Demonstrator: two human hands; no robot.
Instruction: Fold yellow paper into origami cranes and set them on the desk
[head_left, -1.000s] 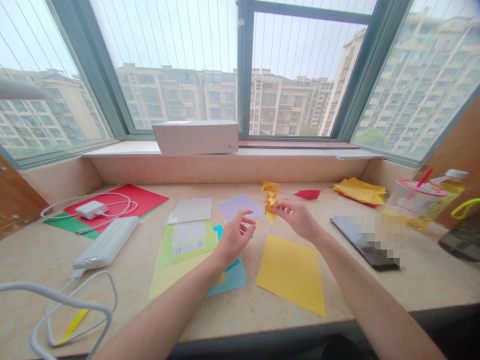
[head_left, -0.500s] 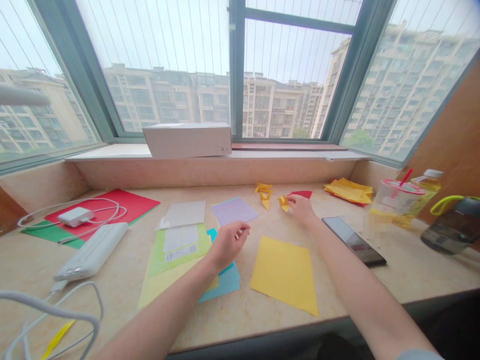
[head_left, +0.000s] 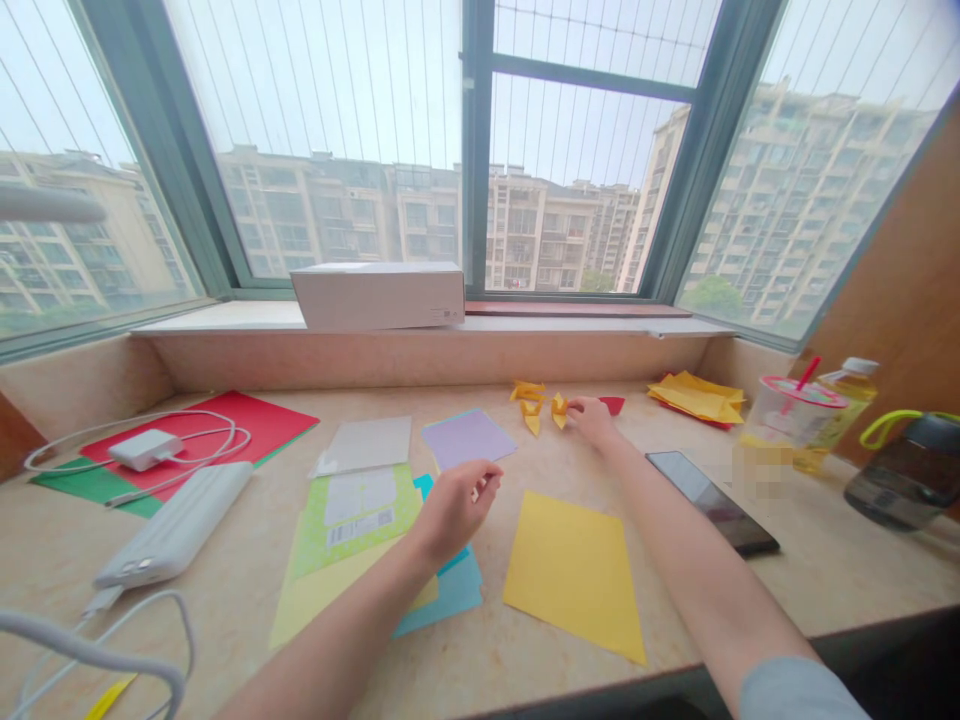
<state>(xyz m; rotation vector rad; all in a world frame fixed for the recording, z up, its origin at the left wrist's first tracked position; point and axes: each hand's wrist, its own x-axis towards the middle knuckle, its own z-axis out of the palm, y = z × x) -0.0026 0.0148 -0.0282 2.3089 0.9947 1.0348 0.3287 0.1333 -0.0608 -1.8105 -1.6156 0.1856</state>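
My right hand [head_left: 594, 420] reaches to the back of the table, its fingertips closed at the right side of a small folded yellow paper piece [head_left: 559, 411]. Left of that piece stands another folded yellow paper piece [head_left: 531, 417], and a further yellow folded piece [head_left: 527, 390] lies behind it. A red paper [head_left: 613, 404] partly shows behind my right hand. My left hand [head_left: 459, 508] hovers with curled fingers above the blue paper [head_left: 457, 600], and no object shows in it. A flat yellow sheet [head_left: 574, 575] lies between my forearms.
A phone [head_left: 712, 500], a cup with a straw [head_left: 787, 410], bottles and a yellow paper stack [head_left: 697, 397] are on the right. To the left lie a green packet [head_left: 360, 510], a power bank [head_left: 176, 525] and red paper [head_left: 247, 430]. A white box [head_left: 379, 297] rests on the sill.
The yellow folded piece at my right fingertips has shifted slightly left, closer to the other one. My left hand keeps about the same pose. The whole view has tipped up a little.
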